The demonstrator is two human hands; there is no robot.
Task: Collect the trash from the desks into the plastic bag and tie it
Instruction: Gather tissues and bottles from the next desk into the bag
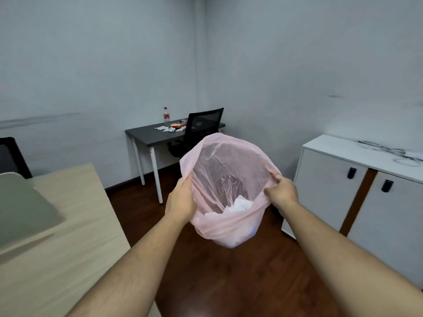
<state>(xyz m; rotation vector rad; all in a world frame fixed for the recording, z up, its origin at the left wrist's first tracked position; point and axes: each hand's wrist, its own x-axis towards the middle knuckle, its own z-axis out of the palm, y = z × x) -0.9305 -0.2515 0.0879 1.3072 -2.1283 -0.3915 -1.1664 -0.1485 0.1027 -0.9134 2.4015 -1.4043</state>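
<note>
A pink translucent plastic bag [229, 227] hangs in front of me with its mouth held wide. My left hand [180, 200] grips the left rim and my right hand [282, 189] grips the right rim. White crumpled paper [238, 205] lies in the bottom of the bag. Across the room a dark desk [146, 135] carries a plastic bottle with a red cap [166, 116], white crumpled tissues [168, 128] and an orange snack wrapper [177, 125].
A black mesh chair [202, 126] stands at the dark desk. A light wooden desk [75, 213] with a closed laptop [20, 207] is at my left. At the right stands a white cabinet [357, 186] with cables on top. Dark wooden floor [251, 282] lies between.
</note>
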